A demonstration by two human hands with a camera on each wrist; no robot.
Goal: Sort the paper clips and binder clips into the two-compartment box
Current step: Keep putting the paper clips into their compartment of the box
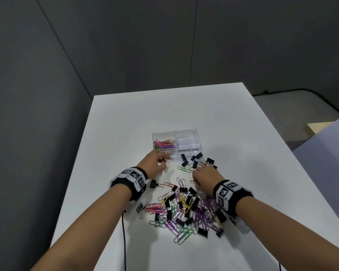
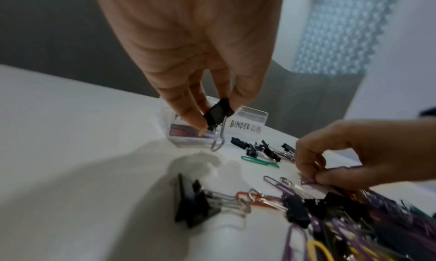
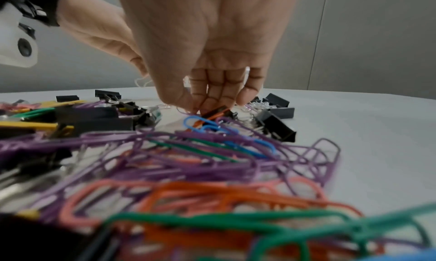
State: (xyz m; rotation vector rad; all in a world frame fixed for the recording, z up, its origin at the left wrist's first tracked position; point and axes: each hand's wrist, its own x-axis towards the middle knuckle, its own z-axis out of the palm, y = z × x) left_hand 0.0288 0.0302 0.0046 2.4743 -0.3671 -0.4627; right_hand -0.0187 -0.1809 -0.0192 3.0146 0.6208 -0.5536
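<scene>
A clear two-compartment box (image 1: 188, 150) stands mid-table. Its left half, labelled for paper clips, holds coloured paper clips (image 1: 164, 144); the half labelled BINDER CLIPS (image 2: 245, 129) looks empty. My left hand (image 1: 161, 162) hovers just before the box, pinching a black binder clip (image 2: 218, 112) with its wire handle hanging down. My right hand (image 1: 199, 171) reaches down at the far edge of the mixed pile (image 1: 186, 210), and its thumb and fingers (image 2: 306, 164) pinch a purple paper clip (image 2: 309, 181). Several black binder clips (image 1: 196, 160) lie in front of the box's right half.
A green paper clip (image 1: 184, 169) lies between my hands. A lone binder clip (image 1: 154, 183) sits by my left wrist. A black cable (image 1: 123, 241) runs over the near part of the white table (image 1: 164, 110). Grey partition walls stand behind and to the left.
</scene>
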